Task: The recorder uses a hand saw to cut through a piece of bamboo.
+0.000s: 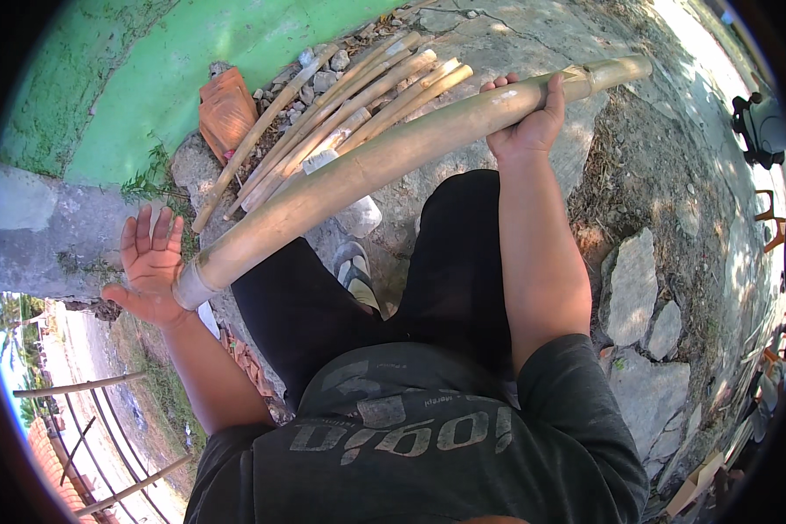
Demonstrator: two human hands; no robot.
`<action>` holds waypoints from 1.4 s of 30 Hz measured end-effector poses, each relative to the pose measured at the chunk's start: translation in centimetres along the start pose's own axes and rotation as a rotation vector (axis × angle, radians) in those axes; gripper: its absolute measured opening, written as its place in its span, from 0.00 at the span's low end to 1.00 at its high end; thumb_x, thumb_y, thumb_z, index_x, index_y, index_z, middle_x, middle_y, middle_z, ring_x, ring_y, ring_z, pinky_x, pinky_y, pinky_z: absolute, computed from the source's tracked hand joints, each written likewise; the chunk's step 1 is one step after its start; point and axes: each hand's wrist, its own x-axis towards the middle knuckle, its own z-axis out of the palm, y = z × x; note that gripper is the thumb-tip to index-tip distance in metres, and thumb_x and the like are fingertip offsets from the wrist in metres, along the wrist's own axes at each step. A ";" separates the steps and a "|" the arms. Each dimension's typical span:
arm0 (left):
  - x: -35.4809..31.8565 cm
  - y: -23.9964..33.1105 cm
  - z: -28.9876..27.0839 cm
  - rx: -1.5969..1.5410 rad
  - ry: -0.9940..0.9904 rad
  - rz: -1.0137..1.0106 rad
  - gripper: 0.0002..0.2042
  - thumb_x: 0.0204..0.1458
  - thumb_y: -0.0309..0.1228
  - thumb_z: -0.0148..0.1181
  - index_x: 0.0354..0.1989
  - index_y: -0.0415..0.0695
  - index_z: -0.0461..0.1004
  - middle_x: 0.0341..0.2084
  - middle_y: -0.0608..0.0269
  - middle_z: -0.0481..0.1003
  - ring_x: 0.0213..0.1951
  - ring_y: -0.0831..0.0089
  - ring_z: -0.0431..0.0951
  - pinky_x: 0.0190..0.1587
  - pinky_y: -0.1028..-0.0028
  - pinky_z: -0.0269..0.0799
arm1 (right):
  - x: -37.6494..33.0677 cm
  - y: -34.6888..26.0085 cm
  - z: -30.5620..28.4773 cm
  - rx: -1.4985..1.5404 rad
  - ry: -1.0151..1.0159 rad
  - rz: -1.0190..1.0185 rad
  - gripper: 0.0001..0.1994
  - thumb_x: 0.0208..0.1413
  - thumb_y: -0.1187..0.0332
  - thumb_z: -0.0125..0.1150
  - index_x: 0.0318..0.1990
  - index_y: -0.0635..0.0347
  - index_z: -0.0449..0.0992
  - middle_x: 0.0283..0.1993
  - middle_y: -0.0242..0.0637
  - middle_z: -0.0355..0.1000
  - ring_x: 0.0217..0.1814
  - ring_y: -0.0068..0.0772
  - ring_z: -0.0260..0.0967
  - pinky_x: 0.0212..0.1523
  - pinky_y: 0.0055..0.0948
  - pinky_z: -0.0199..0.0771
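- You get bright daylight, strongest at the upper right, where the pavement (699, 44) washes out to near white.
- Dappled leaf shadows fall over the stony ground (637, 175).
- Your fisheye bends straight edges near the rim, and a black border rings the picture.
- Your centre stays sharp; the edges soften.

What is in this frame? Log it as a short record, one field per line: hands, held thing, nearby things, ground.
left hand: left hand open, palm against the cut end of the thick bamboo pole
right hand: right hand wrapped over the pole near its far end, fingers curled round it
held thing: pole lies across the person's lap, slightly curved, pale tan
nearby things: bundle of thinner bamboo sticks on the ground beyond the pole; broken red brick to its left
ground: cracked concrete, flat stones at right
wall: green wall
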 end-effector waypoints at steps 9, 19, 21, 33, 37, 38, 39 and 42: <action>-0.1 -0.1 0.6 0.023 0.052 0.027 0.53 0.49 0.74 0.46 0.67 0.32 0.55 0.64 0.35 0.61 0.63 0.40 0.65 0.66 0.41 0.56 | -0.3 -0.1 0.1 0.004 -0.022 0.032 0.31 0.60 0.41 0.54 0.53 0.59 0.57 0.40 0.42 0.65 0.38 0.41 0.68 0.44 0.46 0.75; 0.6 -0.5 1.6 -0.051 -0.021 0.029 0.53 0.50 0.75 0.39 0.67 0.33 0.56 0.64 0.33 0.60 0.63 0.37 0.64 0.66 0.40 0.55 | -0.4 -0.5 0.5 -0.030 0.018 -0.057 0.30 0.63 0.43 0.50 0.43 0.70 0.62 0.37 0.45 0.65 0.39 0.44 0.65 0.47 0.44 0.74; 0.5 -0.4 1.5 -0.038 -0.021 0.034 0.53 0.50 0.75 0.40 0.67 0.33 0.57 0.64 0.34 0.60 0.63 0.37 0.64 0.66 0.40 0.56 | -0.5 -0.3 0.5 -0.041 0.005 -0.048 0.30 0.63 0.43 0.50 0.42 0.70 0.62 0.37 0.45 0.65 0.39 0.44 0.64 0.47 0.44 0.74; 0.6 -0.4 1.4 -0.032 -0.021 0.015 0.53 0.50 0.75 0.41 0.66 0.33 0.58 0.64 0.37 0.62 0.63 0.39 0.64 0.66 0.41 0.57 | 0.5 -0.5 -0.5 -0.040 -0.039 0.002 0.30 0.63 0.42 0.49 0.46 0.69 0.60 0.40 0.46 0.64 0.39 0.45 0.66 0.46 0.46 0.75; 0.6 -0.6 1.5 -0.013 0.003 0.009 0.53 0.51 0.75 0.39 0.66 0.33 0.58 0.64 0.37 0.63 0.63 0.39 0.65 0.66 0.42 0.57 | 0.1 -0.2 0.2 -0.067 0.005 -0.047 0.29 0.65 0.44 0.46 0.42 0.72 0.62 0.37 0.47 0.64 0.39 0.44 0.63 0.46 0.44 0.72; 0.5 -0.6 1.3 -0.011 0.005 0.013 0.53 0.51 0.75 0.39 0.66 0.33 0.58 0.64 0.37 0.63 0.63 0.39 0.65 0.66 0.42 0.57 | -0.1 -0.2 0.3 -0.067 0.001 -0.042 0.29 0.65 0.44 0.46 0.42 0.72 0.62 0.37 0.47 0.64 0.39 0.44 0.63 0.46 0.44 0.72; 0.5 -0.5 1.2 -0.044 0.002 0.008 0.53 0.50 0.75 0.41 0.66 0.32 0.57 0.64 0.37 0.62 0.63 0.39 0.64 0.66 0.40 0.56 | -0.3 -0.2 0.3 -0.077 0.002 -0.038 0.29 0.65 0.44 0.46 0.42 0.72 0.62 0.37 0.47 0.64 0.39 0.44 0.63 0.46 0.44 0.72; 0.5 -0.5 1.0 -0.065 0.014 0.002 0.53 0.50 0.75 0.42 0.66 0.31 0.57 0.64 0.36 0.61 0.63 0.39 0.64 0.67 0.39 0.55 | -0.1 -0.3 0.2 -0.074 -0.020 -0.020 0.29 0.65 0.44 0.47 0.41 0.72 0.62 0.37 0.46 0.64 0.39 0.43 0.63 0.47 0.44 0.72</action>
